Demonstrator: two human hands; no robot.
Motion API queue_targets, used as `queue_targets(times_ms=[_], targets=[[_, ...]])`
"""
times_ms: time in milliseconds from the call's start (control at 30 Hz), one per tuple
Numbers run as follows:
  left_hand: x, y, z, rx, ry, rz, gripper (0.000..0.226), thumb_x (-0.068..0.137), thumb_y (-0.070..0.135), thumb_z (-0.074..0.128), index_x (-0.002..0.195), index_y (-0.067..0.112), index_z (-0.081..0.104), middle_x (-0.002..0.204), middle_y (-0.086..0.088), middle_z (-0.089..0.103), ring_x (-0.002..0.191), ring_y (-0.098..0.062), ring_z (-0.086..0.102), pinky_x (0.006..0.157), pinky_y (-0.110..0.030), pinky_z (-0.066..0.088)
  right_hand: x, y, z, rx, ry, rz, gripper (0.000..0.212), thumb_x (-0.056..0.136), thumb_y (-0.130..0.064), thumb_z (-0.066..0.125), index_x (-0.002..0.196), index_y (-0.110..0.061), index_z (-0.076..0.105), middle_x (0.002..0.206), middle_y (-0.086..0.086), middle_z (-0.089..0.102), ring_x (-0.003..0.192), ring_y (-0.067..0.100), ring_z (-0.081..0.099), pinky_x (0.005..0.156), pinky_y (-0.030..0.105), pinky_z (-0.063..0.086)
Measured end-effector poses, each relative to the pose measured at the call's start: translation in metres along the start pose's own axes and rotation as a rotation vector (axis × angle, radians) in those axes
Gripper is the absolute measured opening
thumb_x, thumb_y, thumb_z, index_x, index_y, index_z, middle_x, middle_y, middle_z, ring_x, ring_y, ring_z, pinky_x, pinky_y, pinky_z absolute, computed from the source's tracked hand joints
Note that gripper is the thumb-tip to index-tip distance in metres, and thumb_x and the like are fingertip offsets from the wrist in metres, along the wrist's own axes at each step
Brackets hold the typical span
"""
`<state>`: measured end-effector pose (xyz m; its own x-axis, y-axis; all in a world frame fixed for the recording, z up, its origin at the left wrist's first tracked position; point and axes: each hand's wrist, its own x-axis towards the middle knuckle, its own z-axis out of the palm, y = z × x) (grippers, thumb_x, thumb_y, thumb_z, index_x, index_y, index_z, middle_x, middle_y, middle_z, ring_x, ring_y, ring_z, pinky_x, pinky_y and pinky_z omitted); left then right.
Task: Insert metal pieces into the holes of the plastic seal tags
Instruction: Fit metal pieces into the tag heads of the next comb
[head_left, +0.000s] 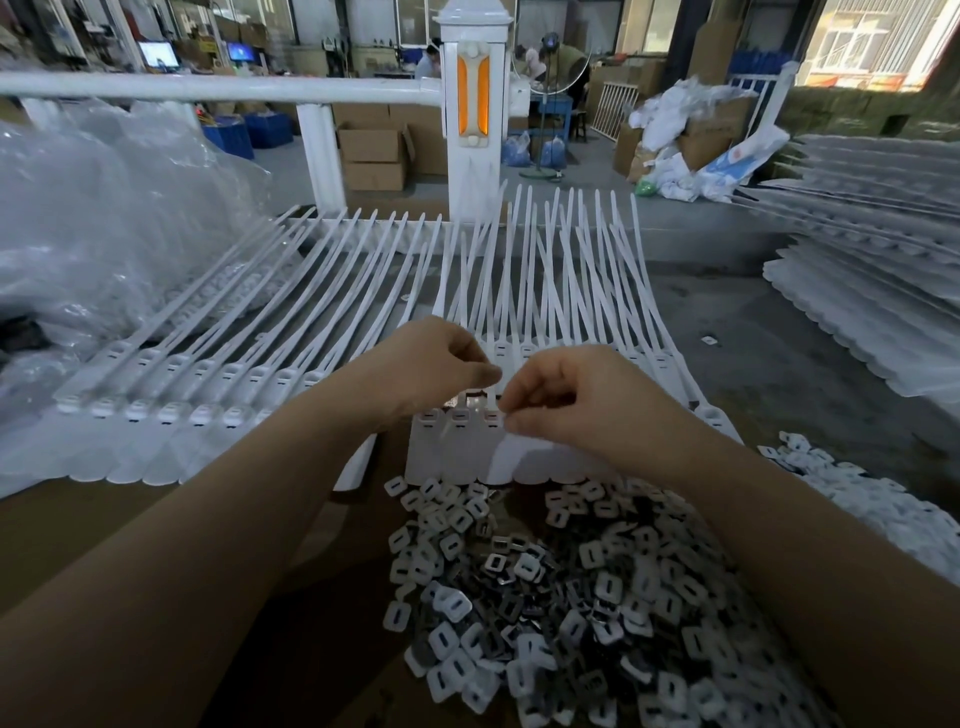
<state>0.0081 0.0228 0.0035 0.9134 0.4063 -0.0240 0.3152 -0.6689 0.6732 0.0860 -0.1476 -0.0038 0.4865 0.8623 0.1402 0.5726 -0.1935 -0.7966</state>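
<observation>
Both hands meet over a strip of white seal tags; the left hand and right hand curl with fingertips pinched, contents too small to tell; metal pieces heap just below.

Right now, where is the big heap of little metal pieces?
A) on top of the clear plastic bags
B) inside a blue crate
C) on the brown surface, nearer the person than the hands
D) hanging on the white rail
C: the pile of metal pieces lies on the brown surface, below the left hand and right hand, which work at the white seal tags.
</observation>
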Motion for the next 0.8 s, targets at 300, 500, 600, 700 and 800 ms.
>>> queue_targets(times_ms=[300, 500, 600, 700, 800], targets=[[-0.0033, 0.0086, -0.0019, -0.268, -0.178, 0.057, 0.011, 0.090, 0.031, 0.068, 0.085, 0.022, 0.074, 0.074, 0.008, 0.072, 0.067, -0.007, 0.056, 0.061, -0.021, 0.041, 0.0050, 0.0114, -0.0057, 0.196, 0.304, 0.129, 0.014, 0.077, -0.015, 0.080, 0.086, -0.022, 0.073, 0.080, -0.008, 0.076, 0.076, 0.005, 0.071, 0.076, 0.023, 0.055], [-0.0027, 0.0072, -0.0020, -0.315, -0.181, 0.055, 0.013, 0.089, 0.033, 0.068, 0.090, 0.022, 0.074, 0.078, 0.006, 0.072, 0.069, -0.008, 0.056, 0.062, -0.024, 0.041, 0.0052, 0.0115, -0.0060, 0.270, 0.312, 0.094, 0.014, 0.076, -0.015, 0.081, 0.084, -0.022, 0.073, 0.079, -0.006, 0.076, 0.078, 0.007, 0.072, 0.068, 0.013, 0.054], [-0.0033, 0.0078, -0.0010, -0.303, -0.185, 0.073, 0.010, 0.090, 0.030, 0.068, 0.090, 0.021, 0.073, 0.078, 0.006, 0.072, 0.068, -0.006, 0.057, 0.058, -0.017, 0.042, 0.0057, 0.0116, -0.0065, 0.297, 0.327, 0.082, 0.015, 0.074, -0.015, 0.082, 0.083, -0.019, 0.072, 0.079, -0.005, 0.076, 0.077, 0.008, 0.072, 0.067, 0.012, 0.053], [-0.0037, 0.0095, -0.0007, -0.298, -0.159, 0.102, 0.008, 0.089, 0.026, 0.069, 0.088, 0.020, 0.073, 0.074, 0.006, 0.071, 0.062, 0.001, 0.058, 0.052, -0.010, 0.041, 0.0059, 0.0114, -0.0071, 0.293, 0.308, 0.096, 0.014, 0.075, -0.016, 0.082, 0.084, -0.020, 0.072, 0.079, -0.004, 0.076, 0.079, 0.010, 0.072, 0.073, 0.020, 0.057], [-0.0032, 0.0109, -0.0017, -0.298, -0.133, 0.117, 0.008, 0.088, 0.025, 0.068, 0.086, 0.019, 0.073, 0.072, 0.007, 0.069, 0.060, -0.001, 0.055, 0.055, -0.015, 0.041, 0.0059, 0.0113, -0.0088, 0.277, 0.288, 0.116, 0.005, 0.085, -0.023, 0.072, 0.090, -0.023, 0.072, 0.078, -0.007, 0.075, 0.069, -0.002, 0.066, 0.061, 0.011, 0.050]])
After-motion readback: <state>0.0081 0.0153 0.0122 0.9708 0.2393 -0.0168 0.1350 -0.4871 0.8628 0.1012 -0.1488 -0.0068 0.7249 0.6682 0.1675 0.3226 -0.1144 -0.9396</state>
